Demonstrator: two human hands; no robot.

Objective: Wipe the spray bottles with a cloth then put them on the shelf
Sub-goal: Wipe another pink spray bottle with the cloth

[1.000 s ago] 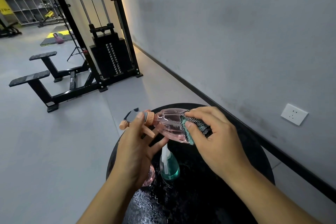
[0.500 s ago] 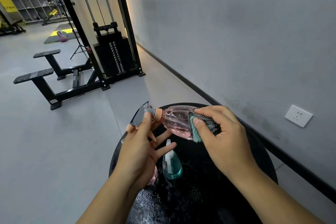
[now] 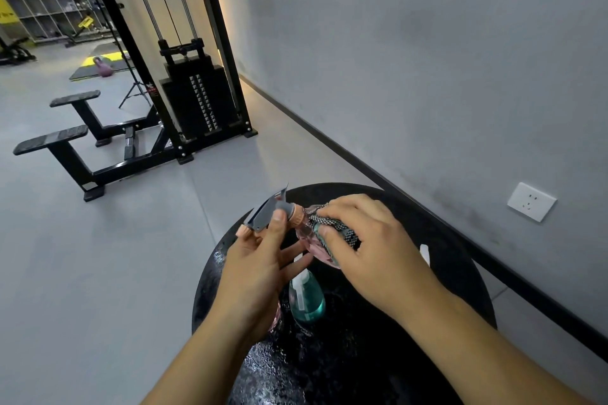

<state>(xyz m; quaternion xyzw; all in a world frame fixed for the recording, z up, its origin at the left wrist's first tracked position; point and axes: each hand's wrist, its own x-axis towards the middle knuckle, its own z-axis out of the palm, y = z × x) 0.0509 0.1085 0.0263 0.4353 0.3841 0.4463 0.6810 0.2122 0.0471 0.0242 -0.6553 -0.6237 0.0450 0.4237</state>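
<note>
Wiping step is underway over the round black table (image 3: pixel 460 273). The pink bottle (image 3: pixel 307 235) is held sideways above it, pinched at the grey sprayer by the left hand (image 3: pixel 260 270), while the cloth (image 3: pixel 342 230) is pressed on its body by the curled right hand (image 3: pixel 378 250). The teal bottle (image 3: pixel 307 301) is left standing below (probably next). The rest of the body needs rubbing before shelving.

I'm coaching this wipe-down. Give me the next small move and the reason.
Probably slide the cloth further along the pink bottle. The right hand presses it near the neck, while the left hand steadies the spray head; the lower body looks unwiped.
</note>
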